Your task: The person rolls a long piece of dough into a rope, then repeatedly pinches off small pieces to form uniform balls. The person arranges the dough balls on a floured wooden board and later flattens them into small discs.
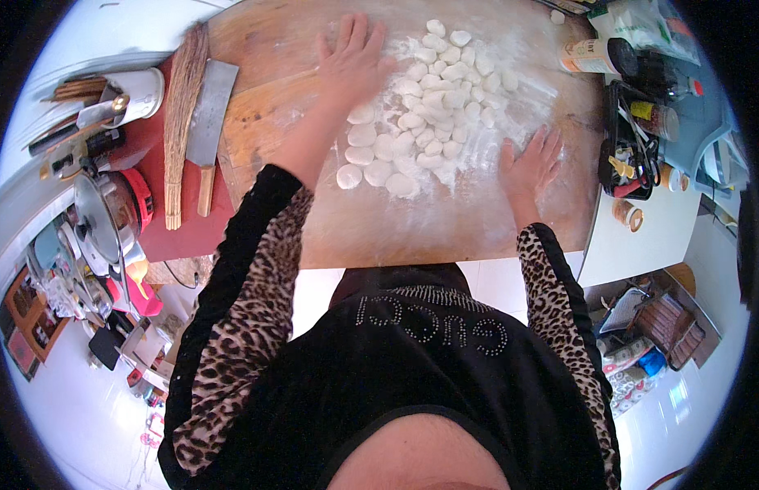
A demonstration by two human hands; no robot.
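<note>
Many small dough pieces (438,104) lie in a floured heap on the wooden board (416,236). Several flattened dough rounds (361,155) sit at the heap's near left. My left hand (353,64) is spread palm down over the board, left of the heap's far part; it is slightly blurred, and I cannot tell whether it presses on anything beneath. On the heap's right side, my right hand (532,162) rests palm down with fingers apart, at the edge of the loose white flour (477,156). Neither hand shows anything gripped.
At left, a cleaver (213,110) and a straw brush (186,122) lie on a red surface, near a utensil holder (137,95) and a lidded electric pot (104,214). Along the right stand a jar (600,56), a dark bottle (664,76) and a black basket (627,144).
</note>
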